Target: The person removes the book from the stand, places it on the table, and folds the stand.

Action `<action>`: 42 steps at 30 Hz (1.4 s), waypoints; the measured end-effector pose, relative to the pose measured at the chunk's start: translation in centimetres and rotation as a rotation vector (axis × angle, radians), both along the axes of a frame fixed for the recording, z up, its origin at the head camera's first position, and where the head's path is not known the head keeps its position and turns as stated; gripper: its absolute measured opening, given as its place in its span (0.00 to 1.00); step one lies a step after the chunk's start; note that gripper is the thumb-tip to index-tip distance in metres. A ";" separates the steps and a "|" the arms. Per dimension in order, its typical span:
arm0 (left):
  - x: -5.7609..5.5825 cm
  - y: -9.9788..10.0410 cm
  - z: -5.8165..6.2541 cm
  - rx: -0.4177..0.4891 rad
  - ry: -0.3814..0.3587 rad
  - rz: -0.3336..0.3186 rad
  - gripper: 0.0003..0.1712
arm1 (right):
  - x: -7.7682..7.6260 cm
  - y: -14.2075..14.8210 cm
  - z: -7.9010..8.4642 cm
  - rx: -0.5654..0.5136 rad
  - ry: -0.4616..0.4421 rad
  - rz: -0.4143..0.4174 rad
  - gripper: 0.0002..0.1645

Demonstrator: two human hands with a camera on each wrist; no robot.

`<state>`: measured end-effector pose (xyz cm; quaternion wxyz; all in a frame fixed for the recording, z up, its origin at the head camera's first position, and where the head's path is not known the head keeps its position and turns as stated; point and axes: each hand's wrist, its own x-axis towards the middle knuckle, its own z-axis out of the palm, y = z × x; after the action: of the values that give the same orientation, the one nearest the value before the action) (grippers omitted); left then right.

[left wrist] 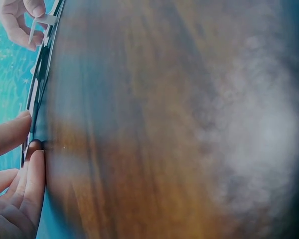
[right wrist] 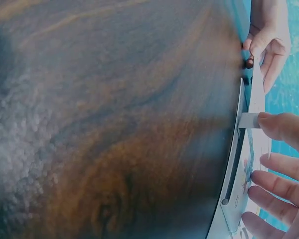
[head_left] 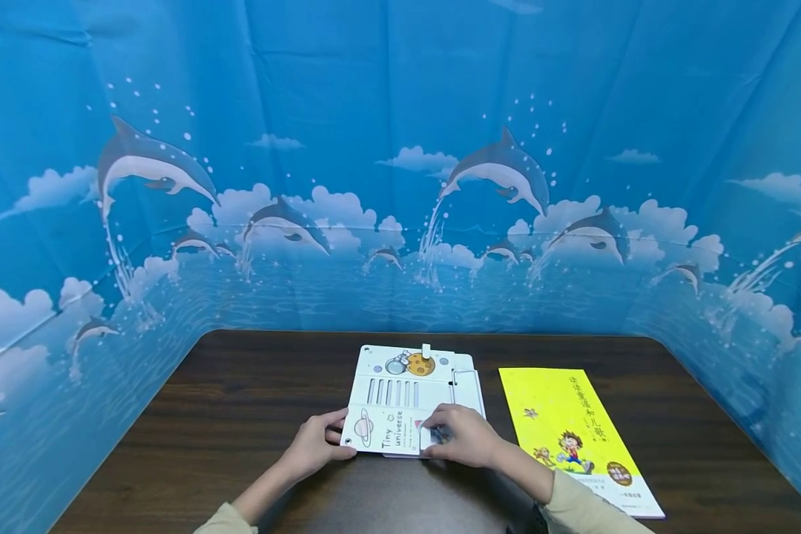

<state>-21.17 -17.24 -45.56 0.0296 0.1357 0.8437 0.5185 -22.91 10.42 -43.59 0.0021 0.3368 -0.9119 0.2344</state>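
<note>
A flat white book stand [head_left: 392, 394] lies near the middle of the table, printed with an astronaut, planets and the words "Tiny universe". At its near left corner my left hand [head_left: 318, 443] pinches the edge between thumb and fingers; in the left wrist view the fingertips [left wrist: 36, 162] meet at that rim. My right hand [head_left: 463, 437] is on the near right part, where thumb and fingers hold a small white page tab [right wrist: 249, 120] that sticks out from the board. The right palm hides part of the stand's surface.
A yellow book [head_left: 561, 423] with a cartoon child on its cover lies to the right of the stand. Dark wood table [head_left: 207, 415] surrounds both. Behind the far edge hangs a blue dolphin-print curtain [head_left: 347, 133].
</note>
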 end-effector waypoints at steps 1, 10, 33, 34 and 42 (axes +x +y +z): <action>0.0 0.0 0.0 0.000 -0.003 -0.001 0.41 | 0.0 0.0 -0.1 0.002 -0.006 0.001 0.21; -0.1 -0.1 -0.2 0.003 -0.007 -0.005 0.41 | -2.1 0.0 1.2 -0.131 -0.293 0.119 0.23; 0.2 -0.5 -0.1 0.000 -0.006 -0.013 0.41 | -11.1 -0.3 -0.3 -0.175 -0.160 -0.242 0.34; 0.2 -0.4 0.0 -0.001 -0.005 -0.012 0.41 | -11.3 -0.4 -0.4 -0.178 -0.165 -0.245 0.34; 0.1 -0.2 0.3 0.002 -0.002 -0.021 0.41 | -13.1 -0.7 -0.9 -0.203 -0.206 -0.332 0.33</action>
<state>-21.08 -17.40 -45.27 0.0359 0.1440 0.8416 0.5193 -36.06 9.73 -44.50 -0.0184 0.1543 -0.9221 0.3545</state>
